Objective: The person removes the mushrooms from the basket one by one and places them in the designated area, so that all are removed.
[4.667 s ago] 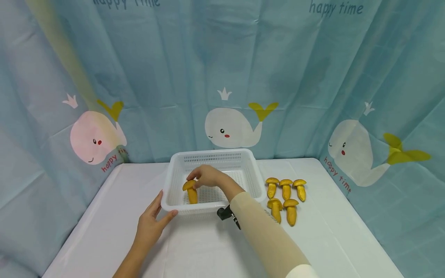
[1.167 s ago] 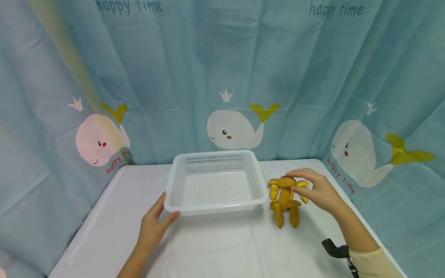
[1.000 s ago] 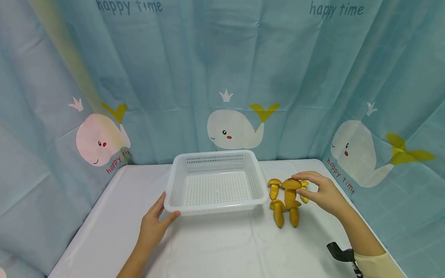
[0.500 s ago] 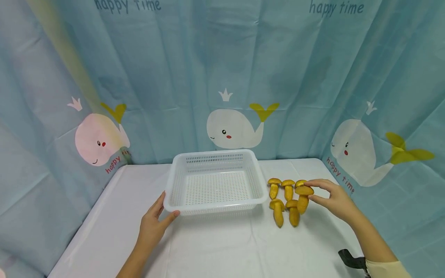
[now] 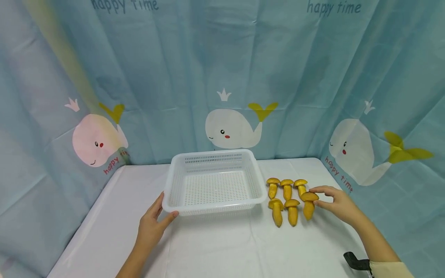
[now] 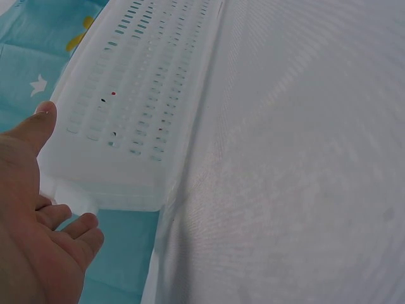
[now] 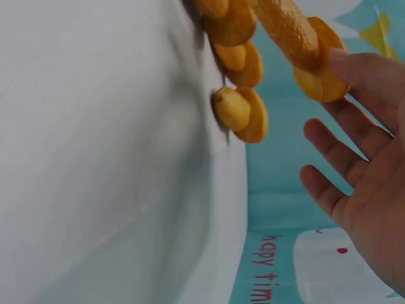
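My right hand (image 5: 338, 204) pinches a yellow-brown toy-like mushroom (image 5: 308, 208) by its cap, between thumb and fingertips. It is at the right end of the nearer row, its cap overlapping the stem of a mushroom (image 5: 301, 186) behind. In the right wrist view, the held mushroom (image 7: 288, 28) has its stem away from the palm; whether it touches the table I cannot tell. My left hand (image 5: 150, 227) rests against the near left corner of a white perforated plastic basket (image 5: 215, 187), thumb at the front rim and fingers along the left side. The basket holds nothing.
More mushrooms lie right of the basket, caps away from me: one row with a mushroom (image 5: 272, 187) at its left end, and nearer ones (image 5: 277, 212) in front. A white cloth covers the table (image 5: 215, 247). A blue whale-print curtain (image 5: 222, 58) hangs behind and at both sides.
My right hand has lifted the mushroom out of the basket, carried it right over the others and lowered it at the nearer row's right end. My left hand has stayed at the basket corner.
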`<action>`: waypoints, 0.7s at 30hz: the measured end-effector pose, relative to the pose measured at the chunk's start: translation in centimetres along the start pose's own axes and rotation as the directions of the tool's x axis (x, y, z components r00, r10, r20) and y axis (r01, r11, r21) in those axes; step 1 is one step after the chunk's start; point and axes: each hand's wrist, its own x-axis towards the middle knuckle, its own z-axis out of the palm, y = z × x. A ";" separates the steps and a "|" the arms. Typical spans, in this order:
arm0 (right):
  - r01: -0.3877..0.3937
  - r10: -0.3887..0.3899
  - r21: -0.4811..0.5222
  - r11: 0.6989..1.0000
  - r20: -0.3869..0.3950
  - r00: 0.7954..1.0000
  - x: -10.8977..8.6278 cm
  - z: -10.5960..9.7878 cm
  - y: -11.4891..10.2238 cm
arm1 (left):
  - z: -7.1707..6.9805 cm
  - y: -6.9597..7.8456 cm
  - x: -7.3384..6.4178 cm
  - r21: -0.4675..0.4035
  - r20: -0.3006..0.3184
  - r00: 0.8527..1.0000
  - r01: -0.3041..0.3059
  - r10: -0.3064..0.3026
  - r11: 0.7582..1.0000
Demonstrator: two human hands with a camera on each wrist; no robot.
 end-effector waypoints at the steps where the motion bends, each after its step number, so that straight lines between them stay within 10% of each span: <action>1: -0.002 0.002 -0.009 1.000 0.009 1.000 0.1 0.1 0.2 | 0.0 0.0 0.0 0.000 -0.003 1.000 -0.002 0.002 1.000; 21: -0.006 0.010 -0.030 1.000 0.121 0.993 0.6 0.9 3.4 | 0.0 -0.1 -0.1 0.012 0.005 1.000 -0.013 0.013 1.000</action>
